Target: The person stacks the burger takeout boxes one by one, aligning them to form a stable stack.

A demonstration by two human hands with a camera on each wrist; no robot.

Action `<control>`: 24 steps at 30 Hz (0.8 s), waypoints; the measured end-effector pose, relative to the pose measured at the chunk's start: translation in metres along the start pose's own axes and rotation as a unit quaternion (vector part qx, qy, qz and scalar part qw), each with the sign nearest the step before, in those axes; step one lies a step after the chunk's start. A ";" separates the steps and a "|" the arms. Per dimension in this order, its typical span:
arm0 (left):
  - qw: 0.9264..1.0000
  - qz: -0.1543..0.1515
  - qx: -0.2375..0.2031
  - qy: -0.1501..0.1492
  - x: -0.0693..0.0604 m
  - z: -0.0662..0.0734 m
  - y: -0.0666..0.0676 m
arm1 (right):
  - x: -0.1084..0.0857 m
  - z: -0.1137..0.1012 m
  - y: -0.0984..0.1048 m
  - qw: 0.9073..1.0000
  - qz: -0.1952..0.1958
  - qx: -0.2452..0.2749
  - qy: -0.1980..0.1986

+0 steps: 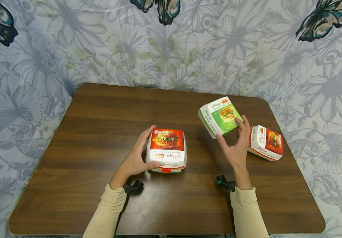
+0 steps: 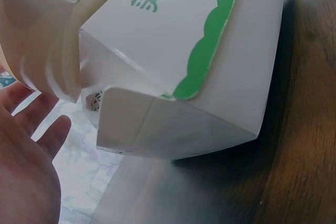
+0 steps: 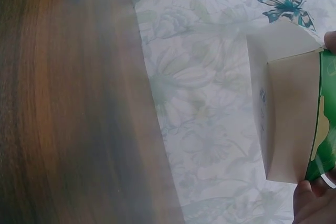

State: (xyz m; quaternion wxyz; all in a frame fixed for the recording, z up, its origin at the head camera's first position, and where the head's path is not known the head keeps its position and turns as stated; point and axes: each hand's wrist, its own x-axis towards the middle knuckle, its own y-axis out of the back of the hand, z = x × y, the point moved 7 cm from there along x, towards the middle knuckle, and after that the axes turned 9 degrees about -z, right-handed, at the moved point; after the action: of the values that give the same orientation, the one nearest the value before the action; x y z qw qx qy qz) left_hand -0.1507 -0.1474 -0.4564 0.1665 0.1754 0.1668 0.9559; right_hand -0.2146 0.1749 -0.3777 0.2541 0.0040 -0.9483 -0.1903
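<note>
My left hand [image 1: 138,155] holds a red-and-white burger box [image 1: 166,150] at its left side, thumb along the front edge and fingers at the far left corner. In the left wrist view a white carton [image 2: 210,51] with green scalloped trim fills the frame, the left hand [image 2: 26,166] to its left. My right hand [image 1: 236,145] grips a green-and-white burger box [image 1: 222,115] between thumb and fingers, tilted near the table's far right. The right wrist view shows a green-sided carton [image 3: 294,119] with an open side, pinched by the fingertips [image 3: 304,195].
Another red-and-white burger box [image 1: 266,142] sits at an angle just right of my right hand. All stand over a brown wooden table [image 1: 85,132] with rounded corners. Beyond its far edge is a floral cloth [image 1: 168,56] with butterflies.
</note>
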 end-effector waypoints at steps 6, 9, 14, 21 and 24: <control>1.000 0.001 -0.002 0.002 0.000 -0.002 0.000 | 0.000 -0.006 -0.001 1.000 -0.007 0.001 0.009; 1.000 0.002 0.001 0.001 0.000 -0.001 0.000 | 0.000 -0.009 -0.002 1.000 -0.014 0.002 0.012; 1.000 0.002 0.003 0.001 0.000 0.000 0.000 | 0.000 -0.013 -0.004 1.000 -0.025 0.008 0.016; 1.000 0.003 0.005 0.003 0.000 -0.001 0.000 | 0.000 -0.018 -0.006 0.999 -0.033 0.018 0.022; 1.000 0.003 0.005 0.002 0.000 -0.001 0.000 | 0.000 -0.020 -0.006 0.999 -0.035 0.020 0.021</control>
State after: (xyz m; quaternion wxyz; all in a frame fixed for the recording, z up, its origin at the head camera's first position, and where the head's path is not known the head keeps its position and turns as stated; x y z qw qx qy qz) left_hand -0.1511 -0.1477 -0.4575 0.1624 0.1745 0.1713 0.9560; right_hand -0.2055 0.1620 -0.3638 0.2671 0.0465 -0.9456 -0.1796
